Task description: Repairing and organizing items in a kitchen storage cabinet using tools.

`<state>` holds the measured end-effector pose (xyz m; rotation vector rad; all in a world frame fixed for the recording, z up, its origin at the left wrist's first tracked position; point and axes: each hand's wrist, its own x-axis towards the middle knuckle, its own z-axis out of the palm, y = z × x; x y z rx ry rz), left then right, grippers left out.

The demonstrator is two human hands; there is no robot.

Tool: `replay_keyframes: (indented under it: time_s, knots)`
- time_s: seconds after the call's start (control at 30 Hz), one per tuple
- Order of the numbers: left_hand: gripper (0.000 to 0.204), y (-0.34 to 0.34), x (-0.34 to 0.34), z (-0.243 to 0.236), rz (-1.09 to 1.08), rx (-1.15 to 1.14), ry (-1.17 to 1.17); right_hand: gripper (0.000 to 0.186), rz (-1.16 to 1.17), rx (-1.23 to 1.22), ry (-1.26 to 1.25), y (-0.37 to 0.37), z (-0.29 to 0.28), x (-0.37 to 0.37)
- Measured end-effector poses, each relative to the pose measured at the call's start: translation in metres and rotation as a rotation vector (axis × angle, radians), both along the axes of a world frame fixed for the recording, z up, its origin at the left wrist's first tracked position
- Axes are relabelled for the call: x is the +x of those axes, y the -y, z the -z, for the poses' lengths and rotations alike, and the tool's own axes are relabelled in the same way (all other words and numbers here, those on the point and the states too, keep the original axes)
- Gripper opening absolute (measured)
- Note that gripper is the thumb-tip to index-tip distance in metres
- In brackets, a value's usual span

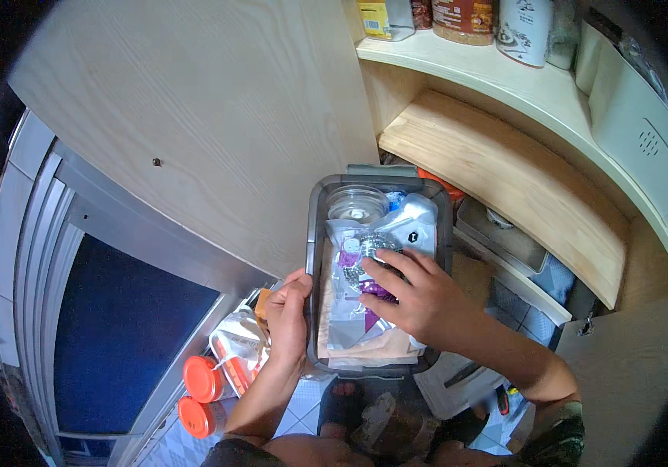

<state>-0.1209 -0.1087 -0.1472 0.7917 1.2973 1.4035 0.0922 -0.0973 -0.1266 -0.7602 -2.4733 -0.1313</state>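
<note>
My left hand (287, 319) is closed on the left rim of a dark grey plastic bin (314, 237), thumb uppermost. My right hand (420, 300) lies over a clear plastic package (342, 319) in the bin, fingers spread and slightly bent, touching it. The package shows shiny silver and purple contents (377, 289). A round clear container (357, 201) sits at the bin's back left, beside a small blue item (395, 196). Flat beige paper (381, 350) lies beneath the package.
A curved cabinet shelf (474, 58) with jars stands at upper right, above a wooden board (505, 179). A pale door panel (194, 117) is left, an appliance with dark glass (131, 327) lower left. Orange-lidded jars (202, 377), a grey tray (497, 233) and my feet are lower down.
</note>
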Motion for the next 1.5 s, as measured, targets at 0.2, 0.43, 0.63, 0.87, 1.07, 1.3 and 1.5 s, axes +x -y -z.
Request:
replay_keyframes:
  time_s: [0.2, 0.43, 0.63, 0.87, 1.07, 1.3, 1.5]
  knots:
    - [0.026, -0.005, -0.006, 0.004, 0.017, 0.092, -0.084, 0.026, -0.01, -0.036, -0.007, -0.006, -0.001, -0.001]
    - [0.022, -0.013, -0.008, -0.001, 0.033, -0.112, 0.004, 0.041, -0.082, -0.459, -0.281, -0.047, -0.039, 0.013]
    - [0.027, -0.017, -0.005, -0.001, 0.056, -0.269, 0.17, 0.029, 0.006, -0.48, -0.288, -0.06, -0.043, 0.009]
    - [0.026, -0.021, -0.007, 0.008, 0.051, -0.279, 0.245, 0.035, -0.004, -0.592, -0.119, -0.045, -0.034, 0.004]
    - [0.018, -0.021, -0.006, 0.018, 0.063, -0.318, 0.278, 0.067, -0.032, -0.455, 0.289, -0.005, -0.028, -0.004]
    - [0.015, -0.016, 0.005, 0.006, 0.097, -0.288, 0.22, 0.063, -0.01, -0.373, 0.35, 0.005, -0.014, -0.011]
    - [0.016, -0.012, 0.006, -0.003, 0.077, -0.363, 0.252, 0.041, -0.029, -0.296, 0.136, 0.002, -0.006, -0.017]
